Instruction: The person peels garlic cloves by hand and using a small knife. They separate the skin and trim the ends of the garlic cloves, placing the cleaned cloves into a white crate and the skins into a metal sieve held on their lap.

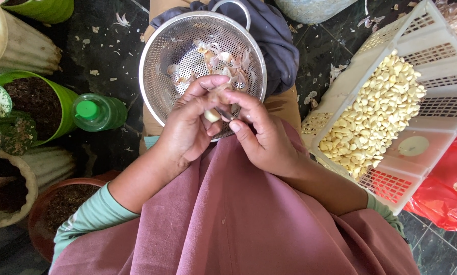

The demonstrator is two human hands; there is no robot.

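Note:
My left hand (188,122) pinches a pale garlic clove (211,115) between thumb and fingers. Against that clove my right hand (264,135) presses a small knife (224,113), only its thin blade showing. Both hands hover over the near rim of a round steel colander (154,66) resting on my lap, with garlic skins (223,63) lying inside. To the right, a tilted white plastic basket (432,56) holds a heap of peeled garlic cloves (376,114).
A green-capped plastic bottle (97,112) lies on the dark floor at left, beside several plant pots (35,107) with soil. A red plastic bag (442,188) sits under the basket at right. Bits of garlic skin (120,20) are scattered on the floor.

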